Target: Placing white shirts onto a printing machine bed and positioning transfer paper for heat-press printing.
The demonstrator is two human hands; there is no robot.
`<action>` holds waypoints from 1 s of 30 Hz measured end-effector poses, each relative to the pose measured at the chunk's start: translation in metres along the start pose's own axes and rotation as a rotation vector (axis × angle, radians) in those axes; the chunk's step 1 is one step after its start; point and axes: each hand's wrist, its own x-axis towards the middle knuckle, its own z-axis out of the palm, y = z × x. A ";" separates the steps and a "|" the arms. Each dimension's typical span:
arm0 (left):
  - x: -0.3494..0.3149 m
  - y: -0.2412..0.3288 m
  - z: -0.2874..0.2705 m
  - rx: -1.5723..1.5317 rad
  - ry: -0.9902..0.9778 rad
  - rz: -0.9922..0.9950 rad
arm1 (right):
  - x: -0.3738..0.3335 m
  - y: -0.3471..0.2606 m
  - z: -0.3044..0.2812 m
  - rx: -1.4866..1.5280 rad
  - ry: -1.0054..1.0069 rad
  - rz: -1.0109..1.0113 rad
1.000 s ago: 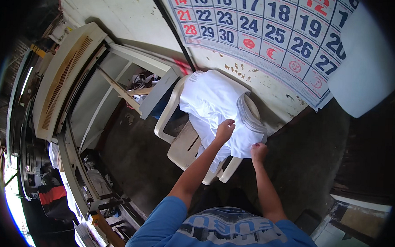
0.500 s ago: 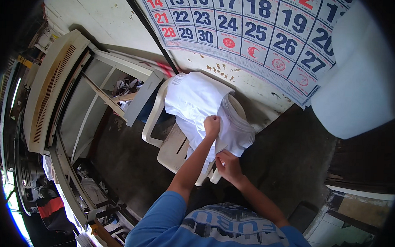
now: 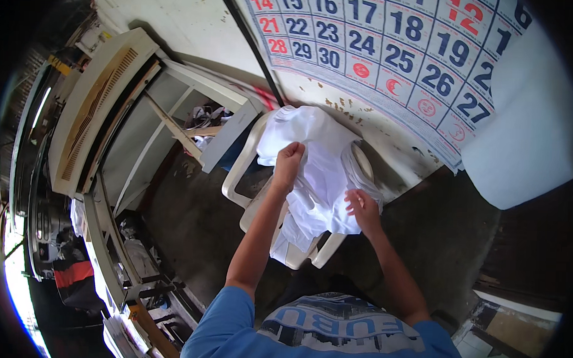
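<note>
White cloth [image 3: 321, 180] lies draped in layers over a cream plastic chair [image 3: 231, 180], covering the backrest and hanging over the seat. My left hand [image 3: 289, 164] is closed at the left part of the cloth, pinching a fold of it. Over the right side of the cloth, my right hand [image 3: 363, 211] has its fingers apart, close to the fabric or resting on it. Stacked, rounded edges of more white layers show beyond that hand, against the chair's back.
A big wall calendar [image 3: 392, 56] hangs behind the chair, beside a large white hanging sheet or bag [image 3: 528, 124]. To the left stands a beige metal frame or cabinet [image 3: 105, 122] with clutter inside. Papers [image 3: 120, 337] are piled at the lower left.
My left hand has drawn up and left with a fold of cloth. My right hand has moved up and right, its fingers now spread. The whole view has shifted slightly.
</note>
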 end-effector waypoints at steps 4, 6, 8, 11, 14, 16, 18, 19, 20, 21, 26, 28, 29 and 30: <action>-0.041 0.093 -0.010 0.163 -0.205 0.092 | 0.031 -0.060 0.022 0.437 -0.356 0.394; -0.067 0.131 -0.007 0.372 -0.426 0.193 | 0.034 -0.106 0.040 0.719 -0.577 0.504; -0.089 0.151 -0.007 0.503 -0.572 0.140 | 0.043 -0.119 0.066 0.751 -0.620 0.507; -0.118 0.170 -0.021 0.576 -0.516 0.212 | 0.049 -0.131 0.091 0.621 -0.703 0.378; -0.145 0.190 -0.047 0.692 -0.345 0.241 | 0.053 -0.150 0.119 0.378 -0.778 0.314; -0.170 0.201 -0.050 0.534 -0.287 0.237 | 0.040 -0.180 0.126 0.361 -0.638 0.206; -0.195 0.211 -0.040 0.475 -0.319 0.245 | 0.034 -0.199 0.116 0.435 -0.635 0.067; -0.208 0.213 -0.034 0.425 -0.364 0.253 | 0.028 -0.208 0.103 0.477 -0.696 -0.036; -0.216 0.208 -0.022 0.383 -0.401 0.274 | 0.036 -0.201 0.089 0.561 -0.739 -0.088; -0.223 0.186 -0.011 0.300 -0.339 0.306 | 0.021 -0.217 0.082 0.516 -0.693 -0.115; -0.231 0.081 0.059 0.424 -0.410 0.337 | 0.019 -0.178 0.011 0.399 -0.416 0.076; -0.233 0.038 0.075 0.527 -0.502 0.265 | 0.046 -0.115 -0.030 0.344 -0.299 0.031; -0.236 0.021 0.080 0.584 -0.574 0.314 | 0.071 -0.069 -0.065 0.274 -0.167 0.088; -0.244 0.015 0.074 0.591 -0.641 0.209 | 0.069 -0.044 -0.077 0.140 -0.073 0.059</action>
